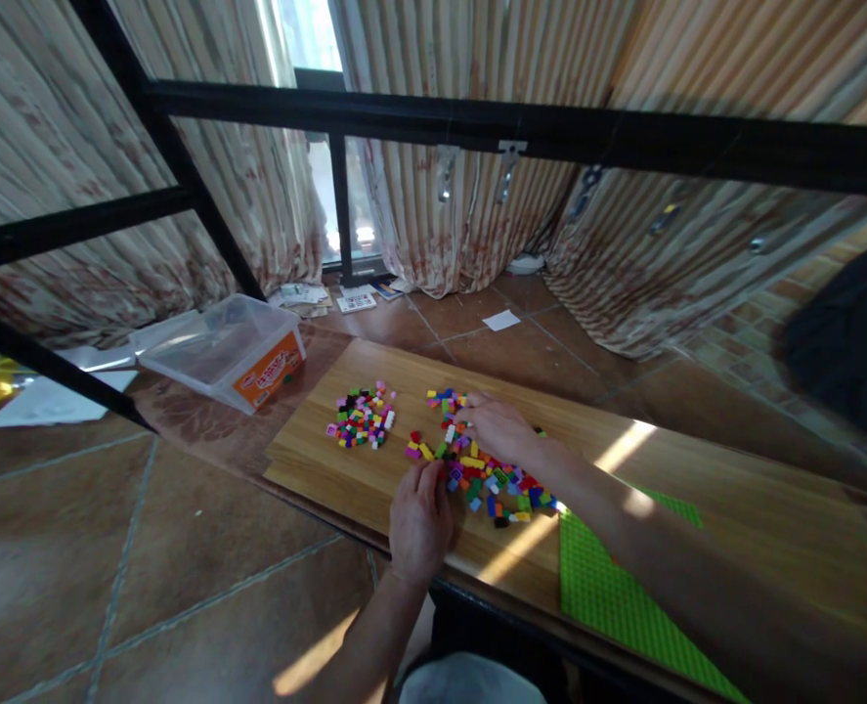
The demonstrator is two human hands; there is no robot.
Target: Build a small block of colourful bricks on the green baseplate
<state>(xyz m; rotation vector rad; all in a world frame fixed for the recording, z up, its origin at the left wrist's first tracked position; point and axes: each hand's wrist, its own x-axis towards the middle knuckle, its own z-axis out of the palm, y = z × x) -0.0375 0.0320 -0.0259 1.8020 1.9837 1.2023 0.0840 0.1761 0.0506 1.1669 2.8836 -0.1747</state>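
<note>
Small multicoloured toy building bricks (pixel 502 477) lie loose in a wide pile on the wooden board in front of me. My left hand (pixel 419 518) is at the pile's near left edge, fingers curled and tips pressed together; whatever lies between them is too small to make out. Reaching across from the right, my right hand (pixel 498 427) is bent down over the far side of the pile. Its fingertips are close together among the bricks, and their contents are hidden. A second, tighter heap of bricks (pixel 364 418) sits farther left, apart from both hands.
A green studded baseplate (pixel 624 577) lies right of the pile, under my right forearm. Beyond the board's left end stands a clear plastic bin (pixel 220 342) with an orange label. A black metal frame (pixel 433 108) crosses in front of the curtains (pixel 477 225). Papers (pixel 356 301) lie on the tiled floor.
</note>
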